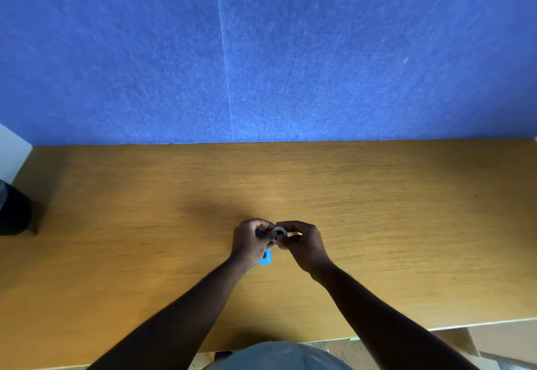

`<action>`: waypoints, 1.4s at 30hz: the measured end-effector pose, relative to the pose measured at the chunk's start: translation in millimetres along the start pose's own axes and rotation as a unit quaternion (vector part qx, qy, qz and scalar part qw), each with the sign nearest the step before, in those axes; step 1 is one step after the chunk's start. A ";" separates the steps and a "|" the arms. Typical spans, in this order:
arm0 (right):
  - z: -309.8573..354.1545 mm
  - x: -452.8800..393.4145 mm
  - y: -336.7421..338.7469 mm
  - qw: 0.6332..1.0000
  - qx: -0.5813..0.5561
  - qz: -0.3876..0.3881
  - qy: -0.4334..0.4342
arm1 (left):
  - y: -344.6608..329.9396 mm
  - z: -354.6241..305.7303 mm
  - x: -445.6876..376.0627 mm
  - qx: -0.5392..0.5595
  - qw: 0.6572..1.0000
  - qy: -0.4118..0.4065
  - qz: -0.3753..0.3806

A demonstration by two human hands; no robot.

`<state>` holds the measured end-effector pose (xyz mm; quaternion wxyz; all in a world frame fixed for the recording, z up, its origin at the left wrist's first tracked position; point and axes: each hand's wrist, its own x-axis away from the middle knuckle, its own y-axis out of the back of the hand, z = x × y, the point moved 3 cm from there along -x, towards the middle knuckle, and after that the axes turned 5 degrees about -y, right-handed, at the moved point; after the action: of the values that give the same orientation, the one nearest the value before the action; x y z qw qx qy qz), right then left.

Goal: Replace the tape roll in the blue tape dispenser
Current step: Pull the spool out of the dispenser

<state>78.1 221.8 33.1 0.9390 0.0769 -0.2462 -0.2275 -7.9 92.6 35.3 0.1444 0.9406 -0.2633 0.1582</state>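
Over the middle of the wooden desk [377, 209] my two hands meet. My left hand [250, 243] wraps around the blue tape dispenser [265, 257]; only its lower end and a sliver near my fingers show. My right hand [302, 246] pinches a small greyish tape roll [279, 233] with a dark centre hole, held right against the dispenser's top between both hands. Whether the roll sits inside the dispenser or just beside it is hidden by my fingers.
A blue felt partition [261, 50] rises along the desk's far edge. A dark object [14, 212] stands at the desk's left edge. The near edge of the desk runs just below my forearms, with pale floor beyond at the lower right.
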 end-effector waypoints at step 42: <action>-44.4 16.7 55.3 0.996 0.022 -0.049 -0.071 | -68.0 18.0 17.0 -0.187 0.964 -0.156 0.103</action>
<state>134.7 264.4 16.0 0.9051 0.0929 -0.3126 -0.2730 46.6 134.2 12.5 0.2576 0.8777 -0.4030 -0.0285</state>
